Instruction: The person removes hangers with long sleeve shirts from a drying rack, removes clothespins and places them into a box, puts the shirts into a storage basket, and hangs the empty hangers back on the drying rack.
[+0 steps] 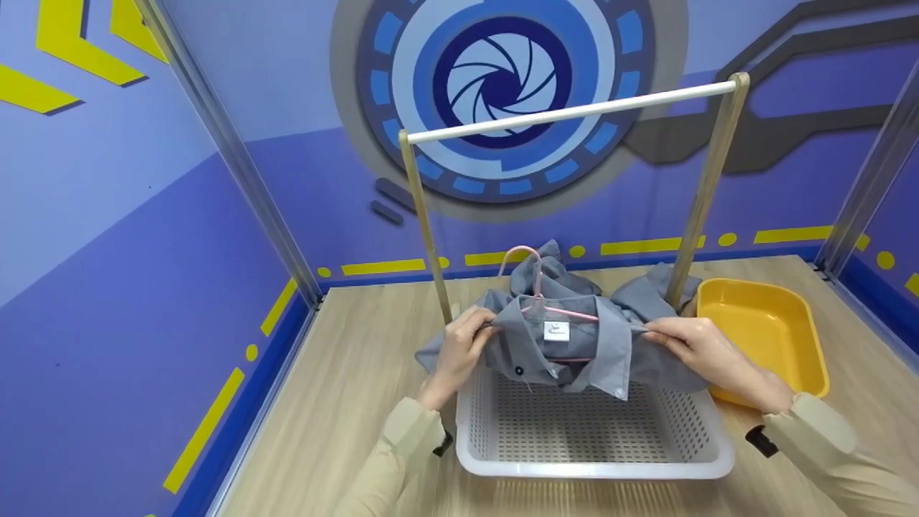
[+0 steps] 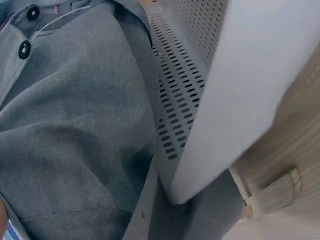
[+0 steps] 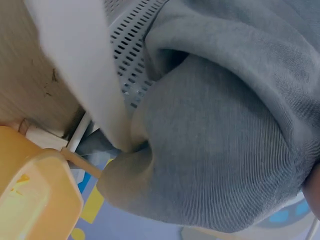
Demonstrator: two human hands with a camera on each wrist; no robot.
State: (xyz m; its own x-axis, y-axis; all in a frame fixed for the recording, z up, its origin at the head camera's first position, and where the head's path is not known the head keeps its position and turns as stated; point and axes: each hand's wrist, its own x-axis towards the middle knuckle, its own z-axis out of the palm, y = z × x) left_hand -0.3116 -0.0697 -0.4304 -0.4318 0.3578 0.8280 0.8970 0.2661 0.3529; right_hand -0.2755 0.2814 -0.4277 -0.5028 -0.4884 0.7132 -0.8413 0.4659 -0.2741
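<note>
A grey shirt [image 1: 610, 352] with dark buttons and a white collar label lies over the back of a white perforated basket [image 1: 596, 469]. A pink hanger [image 1: 567, 312] sits inside its collar, hook upward. My left hand [image 1: 459, 355] pinches the shirt on the left of the collar; my right hand [image 1: 707, 355] pinches it on the right. In the left wrist view the shirt [image 2: 75, 115] drapes beside the basket wall [image 2: 235, 85]. The right wrist view has the shirt [image 3: 215, 145] bulging over the basket's edge, with a bit of my right hand [image 3: 313, 190] at the border.
Behind the basket stands a rack with a white bar [image 1: 574, 111] and wooden posts. A yellow tray [image 1: 775, 330] is at the right of the basket, on the wooden table [image 1: 344, 373]. Blue patterned walls enclose the table at the back and sides.
</note>
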